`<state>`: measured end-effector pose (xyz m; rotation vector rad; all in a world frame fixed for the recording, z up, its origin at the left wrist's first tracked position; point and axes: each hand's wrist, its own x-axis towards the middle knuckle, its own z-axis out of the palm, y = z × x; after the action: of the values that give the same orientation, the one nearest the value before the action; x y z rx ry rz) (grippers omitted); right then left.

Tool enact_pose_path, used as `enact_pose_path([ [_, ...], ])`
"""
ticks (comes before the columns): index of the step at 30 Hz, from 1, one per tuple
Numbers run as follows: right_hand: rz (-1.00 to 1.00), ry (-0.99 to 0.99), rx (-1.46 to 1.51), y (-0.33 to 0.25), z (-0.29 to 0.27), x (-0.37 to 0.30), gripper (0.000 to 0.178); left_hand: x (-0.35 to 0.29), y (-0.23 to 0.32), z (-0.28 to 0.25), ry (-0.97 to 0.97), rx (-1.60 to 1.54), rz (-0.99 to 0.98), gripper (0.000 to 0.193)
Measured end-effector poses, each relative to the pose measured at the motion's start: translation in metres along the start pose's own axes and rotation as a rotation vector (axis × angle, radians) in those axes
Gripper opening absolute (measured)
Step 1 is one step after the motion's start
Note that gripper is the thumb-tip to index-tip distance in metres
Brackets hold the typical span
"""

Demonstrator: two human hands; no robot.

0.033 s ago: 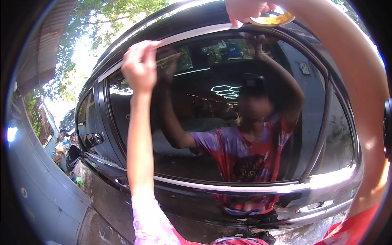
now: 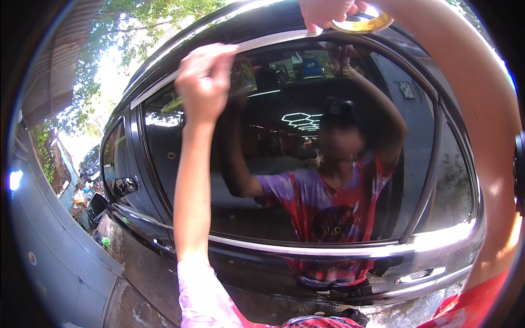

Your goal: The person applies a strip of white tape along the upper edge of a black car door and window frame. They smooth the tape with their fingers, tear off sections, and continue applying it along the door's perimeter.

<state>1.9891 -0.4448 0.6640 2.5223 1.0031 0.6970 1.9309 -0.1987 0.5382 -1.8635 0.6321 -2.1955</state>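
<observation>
A black car's rear door window (image 2: 339, 164) fills the view, with a pale strip (image 2: 273, 41) running along its upper trim. My left hand (image 2: 205, 82) is raised to that upper edge, its fingers bunched and the thumb pressing on the strip's end. My right hand (image 2: 328, 11) is higher, at the roofline, and grips a yellowish roll of tape (image 2: 363, 23). The strip leads from the roll toward my left hand. The dark glass mirrors a person in a red and purple shirt with both arms raised.
A chrome trim (image 2: 328, 250) runs under the window, with a door handle (image 2: 421, 275) below it at the right. The car's side mirror (image 2: 124, 186) sticks out at the left. A grey wall (image 2: 60, 257) stands close on the left, with litter on the ground and trees above.
</observation>
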Motion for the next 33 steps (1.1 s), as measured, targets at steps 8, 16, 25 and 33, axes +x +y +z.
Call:
enact_pose_path([
  [8, -0.005, 0.198, 0.171, 0.025, 0.015, 0.067, 0.024, 0.007, 0.077, 0.061, 0.061, 0.040, -0.071, 0.026],
  [16, -0.887, 0.634, 0.314, -0.005, 0.015, -0.046, 0.036, -0.016, 0.073, 0.031, -0.107, 0.376, -0.116, 0.033],
  [25, -0.814, 0.760, 0.149, 0.105, 0.064, -0.106, 0.031, 0.001, 0.081, 0.029, -0.161, 0.363, -0.237, 0.051],
  [33, -0.538, 0.701, 0.361, 0.162, 0.140, -0.138, 0.026, 0.005, 0.091, 0.030, -0.158, 0.349, -0.169, 0.049],
])
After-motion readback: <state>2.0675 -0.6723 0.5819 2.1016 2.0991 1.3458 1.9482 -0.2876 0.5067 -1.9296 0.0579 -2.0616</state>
